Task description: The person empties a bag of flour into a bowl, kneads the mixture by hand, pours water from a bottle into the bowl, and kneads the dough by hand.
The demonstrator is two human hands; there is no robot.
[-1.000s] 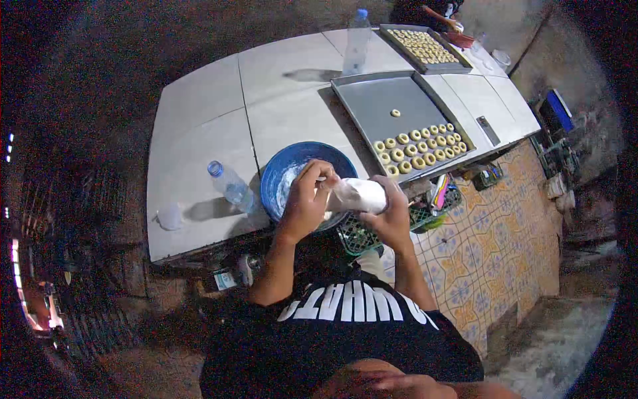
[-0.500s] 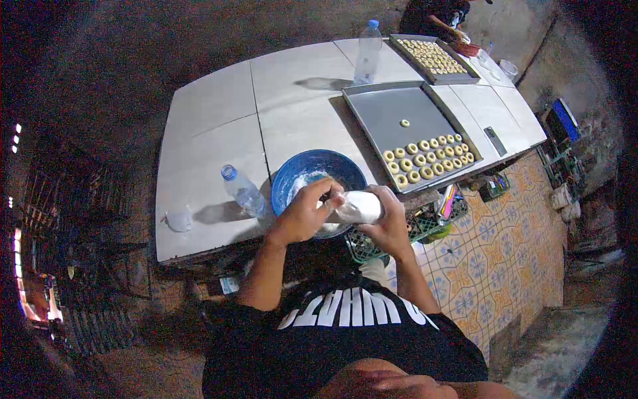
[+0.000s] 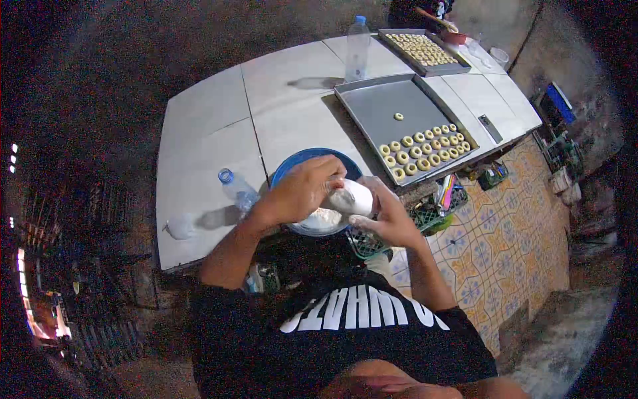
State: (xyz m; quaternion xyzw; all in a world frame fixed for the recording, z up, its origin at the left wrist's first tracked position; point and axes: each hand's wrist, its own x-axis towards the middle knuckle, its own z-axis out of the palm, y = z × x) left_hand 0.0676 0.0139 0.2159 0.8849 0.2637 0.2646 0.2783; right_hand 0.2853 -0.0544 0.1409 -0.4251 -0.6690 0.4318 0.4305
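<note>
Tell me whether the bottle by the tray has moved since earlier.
No: the bottle stands at the same corner of the partly filled tray.

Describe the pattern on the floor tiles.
The floor tiles carry blue and orange floral motifs, clearest on the right of the head view.

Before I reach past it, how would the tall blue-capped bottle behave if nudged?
The blue-capped bottle would probably tip if pushed high, being tall and narrow; its clear, thin-looking walls may dent when squeezed. I can't judge its weight.

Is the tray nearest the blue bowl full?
Partly full: the tray holds rows of pale rings at one end, plus a lone ring sitting apart.
</note>
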